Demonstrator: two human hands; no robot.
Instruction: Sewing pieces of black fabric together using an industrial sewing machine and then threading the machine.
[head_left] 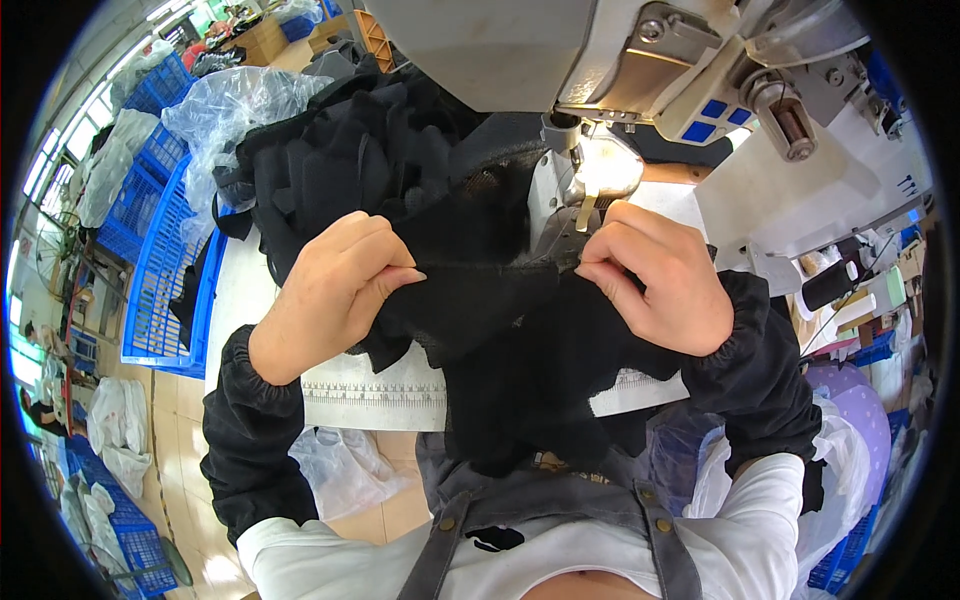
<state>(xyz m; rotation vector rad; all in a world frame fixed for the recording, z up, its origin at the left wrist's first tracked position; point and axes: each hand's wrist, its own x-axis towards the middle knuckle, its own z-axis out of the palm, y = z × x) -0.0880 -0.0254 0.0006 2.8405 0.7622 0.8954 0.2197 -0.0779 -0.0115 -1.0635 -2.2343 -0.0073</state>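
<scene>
A piece of black fabric [510,340] lies over the front of the white sewing table and hangs down past its edge. My left hand [343,290] pinches its upper edge between thumb and fingers. To the right, my right hand [660,278] pinches the same edge close to the sewing machine's presser foot [586,212]. Between the two hands the edge runs nearly straight. The sewing machine [590,60] rises above, its lamp lighting the needle area. Whether the fabric lies under the foot I cannot tell.
A heap of black cloth [340,160] covers the table's far left. Blue plastic crates [160,270] stand left of it, with clear plastic bags [235,105] on top. A ruler strip [375,392] runs along the table's front. A thread spool [795,130] sits on the machine's right.
</scene>
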